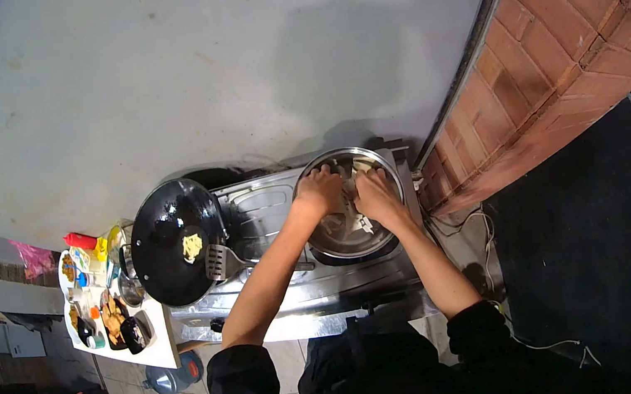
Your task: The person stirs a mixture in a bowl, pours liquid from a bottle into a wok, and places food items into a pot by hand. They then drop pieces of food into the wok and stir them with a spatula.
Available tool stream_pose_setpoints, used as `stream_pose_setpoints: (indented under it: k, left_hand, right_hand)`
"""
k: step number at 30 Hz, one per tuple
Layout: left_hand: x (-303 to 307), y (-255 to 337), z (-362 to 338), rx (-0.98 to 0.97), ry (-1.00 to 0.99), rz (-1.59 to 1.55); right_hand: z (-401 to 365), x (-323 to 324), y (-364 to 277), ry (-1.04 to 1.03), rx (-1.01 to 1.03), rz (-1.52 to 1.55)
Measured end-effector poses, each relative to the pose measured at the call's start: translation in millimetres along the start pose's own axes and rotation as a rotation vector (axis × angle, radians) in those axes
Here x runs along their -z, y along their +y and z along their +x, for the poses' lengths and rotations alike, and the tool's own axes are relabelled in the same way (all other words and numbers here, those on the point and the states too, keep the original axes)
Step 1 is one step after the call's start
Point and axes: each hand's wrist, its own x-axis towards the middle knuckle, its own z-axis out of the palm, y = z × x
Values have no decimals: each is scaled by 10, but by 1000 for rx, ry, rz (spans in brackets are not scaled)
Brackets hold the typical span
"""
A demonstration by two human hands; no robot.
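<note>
Steel bowl [338, 242] centre frame, on right side of steel stove [260, 205]. Black wok [169, 252] just left, well apart from hands. Left hand [320, 192] curled over bowl's upper-left rim; right hand [377, 194] inside, fingers bent down; grip on anything cannot be told. Pale pieces [364, 225] under right hand. Judged step: working contents by hand. Next move calls for keeping bowl steady.

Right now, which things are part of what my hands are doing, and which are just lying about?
In hand: left hand, right hand, steel bowl, white pieces inside it.
Lying about: black wok, spatula beside it, side table with jars and bottles, water jug on the floor.
</note>
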Motion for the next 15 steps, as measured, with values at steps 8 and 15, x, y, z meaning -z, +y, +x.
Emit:
stream_pose_setpoints:
  k: [8, 15]
  left_hand:
    - [-370, -122, 128, -75, 81, -155]
    - [-57, 45, 46, 43, -94, -119]
  right_hand:
    - [9, -188, 81, 67, -29, 36]
    - [-22, -164, -7, 54, -100, -58]
